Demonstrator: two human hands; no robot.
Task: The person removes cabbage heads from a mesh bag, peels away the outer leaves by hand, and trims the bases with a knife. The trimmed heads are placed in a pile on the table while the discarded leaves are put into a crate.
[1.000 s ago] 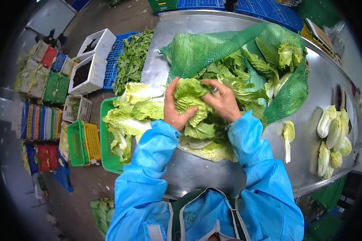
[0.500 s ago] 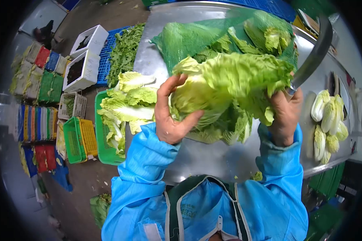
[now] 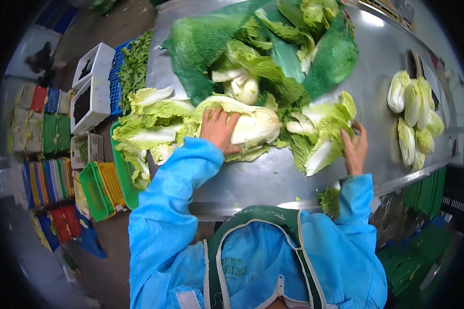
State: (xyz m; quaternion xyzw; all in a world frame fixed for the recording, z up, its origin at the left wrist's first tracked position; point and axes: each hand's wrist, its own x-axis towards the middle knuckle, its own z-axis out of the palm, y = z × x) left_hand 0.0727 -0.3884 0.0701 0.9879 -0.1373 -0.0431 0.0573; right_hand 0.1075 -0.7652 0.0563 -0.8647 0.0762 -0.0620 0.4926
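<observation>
A napa cabbage (image 3: 252, 127) lies on its side on the metal table, its white base facing right. Across its leafy end my left hand (image 3: 219, 130) is closed, thumb on the near side. My right hand (image 3: 355, 148) is at the right edge of loose cabbage leaves (image 3: 327, 131), fingers curled. A small dark bit shows between thumb and fingers; what it belongs to is hidden. The knife's blade cannot be seen. Behind the cabbage, a green mesh bag (image 3: 198, 44) lies open around more cabbages, one (image 3: 242, 87) with its cut base towards me.
Trimmed napa cabbages (image 3: 417, 103) are grouped on the table's right side. At the left edge, leaves (image 3: 149, 136) heap over a green crate (image 3: 121, 154). White boxes (image 3: 93, 105), leafy greens (image 3: 136, 67) and further crates (image 3: 98, 190) stand beyond. The table's near edge (image 3: 232, 208) runs before me.
The cabbage has gone from raised between both hands to lying under my left hand. Loose leaves now lie by my right hand, which is lower. The knife blade has gone from sight.
</observation>
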